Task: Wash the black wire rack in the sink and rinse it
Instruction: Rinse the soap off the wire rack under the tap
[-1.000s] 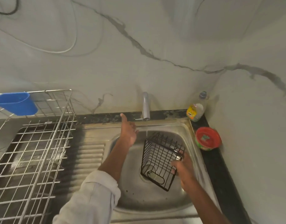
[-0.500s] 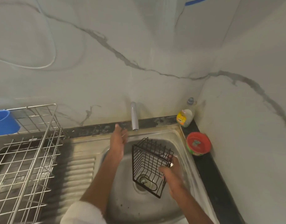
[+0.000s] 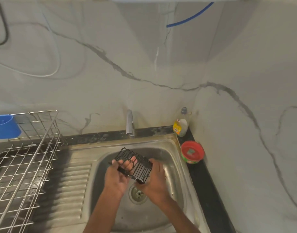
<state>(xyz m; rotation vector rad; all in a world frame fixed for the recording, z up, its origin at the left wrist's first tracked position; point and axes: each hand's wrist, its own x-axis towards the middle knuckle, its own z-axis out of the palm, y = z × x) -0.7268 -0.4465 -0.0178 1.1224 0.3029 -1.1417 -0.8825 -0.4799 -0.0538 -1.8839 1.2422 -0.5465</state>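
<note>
The black wire rack [image 3: 139, 163] is a small basket, held tilted above the steel sink [image 3: 171, 158], just below the tap [image 3: 129, 123]. My left hand [image 3: 116, 178] grips its left end, with fingers showing through the wires. My right hand [image 3: 155, 179] holds its lower right end from underneath. The drain [image 3: 138, 194] lies below both hands. I cannot tell whether water runs from the tap.
A metal dish rack [image 3: 25, 165] with a blue cup [image 3: 5, 126] stands on the left over the ribbed drainboard [image 3: 72, 185]. A dish soap bottle [image 3: 181, 123] and a red tub [image 3: 192, 153] sit on the black ledge at the right corner.
My left hand left the tap area and came down onto the rack's left end. The rack has turned and lifted, and both hands now hold it.
</note>
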